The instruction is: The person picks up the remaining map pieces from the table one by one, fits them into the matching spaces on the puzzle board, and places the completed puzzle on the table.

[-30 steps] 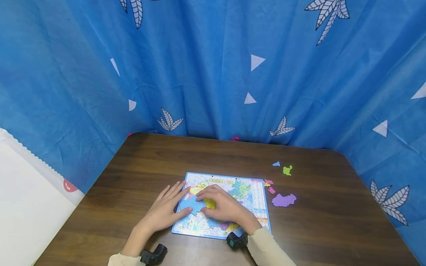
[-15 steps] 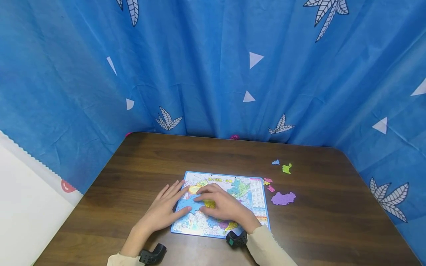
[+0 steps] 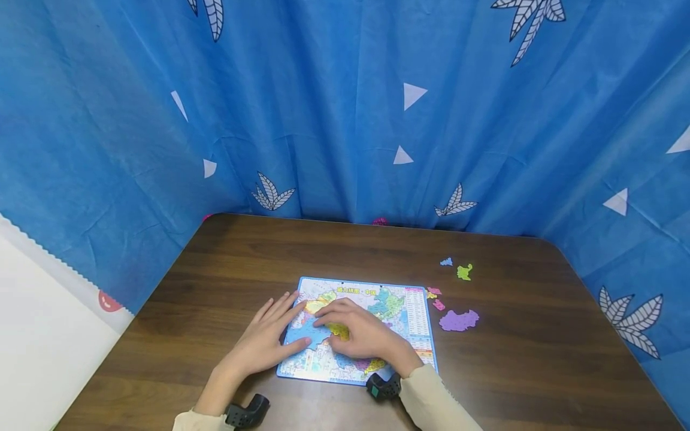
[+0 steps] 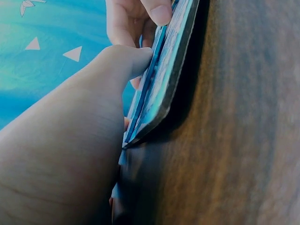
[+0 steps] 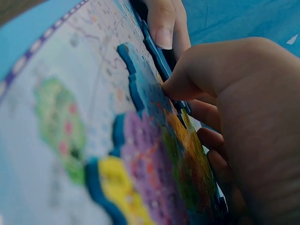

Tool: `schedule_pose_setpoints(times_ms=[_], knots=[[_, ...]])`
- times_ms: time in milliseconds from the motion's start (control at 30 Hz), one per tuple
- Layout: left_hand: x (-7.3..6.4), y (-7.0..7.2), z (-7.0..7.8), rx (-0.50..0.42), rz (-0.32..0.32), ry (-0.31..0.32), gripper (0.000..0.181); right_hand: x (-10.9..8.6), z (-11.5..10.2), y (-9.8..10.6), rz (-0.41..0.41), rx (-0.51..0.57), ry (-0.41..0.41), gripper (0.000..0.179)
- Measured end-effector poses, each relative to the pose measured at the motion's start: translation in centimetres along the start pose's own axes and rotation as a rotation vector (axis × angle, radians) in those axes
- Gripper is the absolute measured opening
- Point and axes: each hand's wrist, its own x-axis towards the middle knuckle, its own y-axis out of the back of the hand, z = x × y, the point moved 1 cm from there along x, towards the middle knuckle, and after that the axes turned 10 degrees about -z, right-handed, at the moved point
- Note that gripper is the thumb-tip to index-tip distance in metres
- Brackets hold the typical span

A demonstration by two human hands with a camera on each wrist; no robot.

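A magnetic map puzzle board point(image 3: 323, 375) lies on the table, with fitted pieces in several colours on it. On its left part is a large light-blue puzzle piece point(image 3: 306, 333), standing slightly proud of the board in the left wrist view. My left hand point(image 3: 263, 342) spreads across the board's left edge, fingers straight, thumb on the piece. My right hand point(image 3: 362, 330) arches over the middle, holding the piece's right side between thumb and curled fingers. Its thumb point(image 5: 180, 84) sits where the piece meets a fitted blue piece point(image 5: 146, 86). The right palm hides the board's centre.
Right of the board lie a purple puzzle piece point(image 3: 459, 321), a green piece point(image 3: 464, 272) and a small blue piece point(image 3: 446, 262). Small pink pieces point(image 3: 439, 305) and a yellow one lie close by its right edge. A blue curtain point(image 3: 345, 120) hangs behind the table.
The right thumb and fingers have shifted slightly at the light-blue piece's right side. The left hand stays in place, and the view has tilted a little.
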Motion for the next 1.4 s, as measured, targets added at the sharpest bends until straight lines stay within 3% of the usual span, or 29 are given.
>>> schedule_pose_setpoints(times_ms=[400, 700, 867, 1100, 1400], knots=[[0.09, 0.19, -0.10, 0.056, 0.014, -0.041, 0.081, 0.00, 0.22, -0.14, 0.045, 0.011, 0.054, 0.043], [0.03, 0.33, 0.09, 0.048, 0.005, -0.025, 0.079, 0.03, 0.16, -0.04, 0.059, 0.044, 0.001, 0.045], [0.05, 0.35, 0.07, 0.053, 0.002, -0.020, 0.079, 0.13, 0.30, -0.03, 0.097, 0.035, -0.001, 0.045], [0.17, 0.26, 0.04, 0.077, 0.040, -0.064, 0.081, 0.19, 0.33, 0.00, 0.173, 0.035, -0.003, 0.045], [0.38, 0.00, -0.13, 0.082, 0.043, -0.040, 0.090, 0.32, 0.65, -0.04, 0.283, 0.012, -0.078, 0.041]])
